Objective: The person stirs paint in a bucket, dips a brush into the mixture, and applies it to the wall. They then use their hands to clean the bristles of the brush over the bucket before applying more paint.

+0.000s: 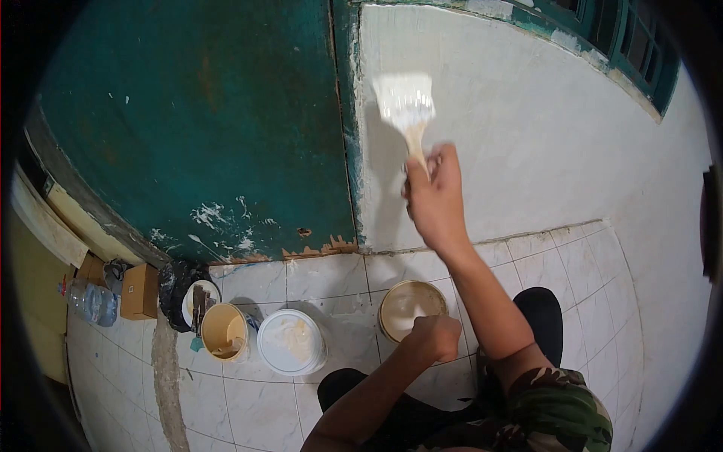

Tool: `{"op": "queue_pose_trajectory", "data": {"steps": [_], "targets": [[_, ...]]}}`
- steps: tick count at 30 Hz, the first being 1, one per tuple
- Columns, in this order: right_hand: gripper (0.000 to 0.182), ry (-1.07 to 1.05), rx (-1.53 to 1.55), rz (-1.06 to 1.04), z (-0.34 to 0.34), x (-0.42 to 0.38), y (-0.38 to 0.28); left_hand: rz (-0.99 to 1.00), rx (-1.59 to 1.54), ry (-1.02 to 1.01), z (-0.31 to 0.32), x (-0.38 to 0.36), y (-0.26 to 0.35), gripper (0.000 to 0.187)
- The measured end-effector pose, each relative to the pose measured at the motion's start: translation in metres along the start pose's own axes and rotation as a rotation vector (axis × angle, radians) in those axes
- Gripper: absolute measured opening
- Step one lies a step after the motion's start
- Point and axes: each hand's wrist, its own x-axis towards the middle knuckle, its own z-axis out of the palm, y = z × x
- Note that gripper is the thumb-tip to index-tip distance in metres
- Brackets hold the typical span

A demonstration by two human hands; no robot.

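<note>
My right hand (437,200) is closed round the wooden handle of a wide paintbrush (407,102). The bristles point up, coated in white paint, in front of the white wall (512,128) beside the green door frame. Low down, my left hand (435,338) makes a fist that overlaps the near rim of a round paint bucket (385,309). The inside of that fist is turned away from view, so I cannot tell what it holds. Whitish paint lies in the bucket, which stands on the tiled floor between my feet and the wall.
A green door (203,128) with white smears fills the left. Along its foot stand a white lidded bucket (290,343), an open cream bucket (218,324), a black plastic bag (175,290), a cardboard box (140,292) and a water bottle (96,305). A window (640,45) is at upper right.
</note>
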Motion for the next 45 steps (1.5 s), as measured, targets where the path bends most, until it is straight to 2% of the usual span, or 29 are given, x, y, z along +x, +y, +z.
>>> {"op": "queue_pose_trajectory", "data": {"steps": [5, 7, 9, 11, 17, 20, 23, 30, 32, 35, 37, 38, 40, 45], "targets": [[0.02, 0.046, 0.039, -0.144, 0.03, 0.052, -0.048, -0.007, 0.058, -0.024, 0.003, 0.003, 0.0, 0.032], [0.02, 0.059, 0.059, -0.104, 0.037, 0.057, -0.041, -0.008, 0.063, -0.032, 0.001, -0.001, 0.002, 0.033], [0.021, 0.073, 0.077, -0.066, 0.042, 0.055, -0.022, -0.007, 0.071, -0.039, 0.004, -0.002, 0.0, 0.033], [0.022, 0.11, 0.031, -0.092, 0.046, 0.04, 0.012, 0.086, -0.052, 0.114, 0.015, -0.001, -0.01, 0.027], [0.021, 0.073, -0.095, 0.088, 0.031, -0.021, 0.099, 0.194, -0.099, -0.048, -0.024, -0.035, -0.024, 0.016], [0.02, 0.068, -0.135, 0.198, 0.022, -0.047, 0.129, 0.111, -0.2, -0.016, -0.034, -0.051, -0.03, 0.014], [0.019, 0.032, 0.016, 0.299, 0.012, -0.055, 0.104, 0.043, -0.164, 0.036, -0.022, -0.042, -0.042, 0.014], [0.019, 0.029, 0.057, 0.004, 0.022, 0.007, -0.012, -0.006, -0.1, 0.032, -0.025, -0.042, -0.038, 0.019], [0.019, 0.03, 0.06, -0.043, 0.029, 0.03, -0.025, 0.03, -0.097, 0.101, -0.02, -0.039, -0.041, 0.022], [0.02, 0.091, 0.073, -0.117, 0.034, 0.044, -0.026, -0.011, -0.091, 0.075, -0.023, -0.042, -0.038, 0.024], [0.02, 0.05, 0.184, 0.049, 0.033, 0.039, -0.012, -0.001, -0.092, 0.091, -0.021, -0.04, -0.039, 0.024], [0.02, 0.051, 0.182, 0.048, 0.033, 0.035, 0.007, 0.009, -0.092, 0.107, -0.02, -0.039, -0.04, 0.024], [0.02, 0.061, -0.035, 0.035, 0.032, 0.018, 0.067, 0.007, -0.095, 0.083, -0.025, -0.041, -0.037, 0.023], [0.02, 0.027, -0.028, 0.208, 0.023, -0.051, 0.163, 0.01, -0.147, 0.062, -0.027, -0.044, -0.033, 0.021]]}}
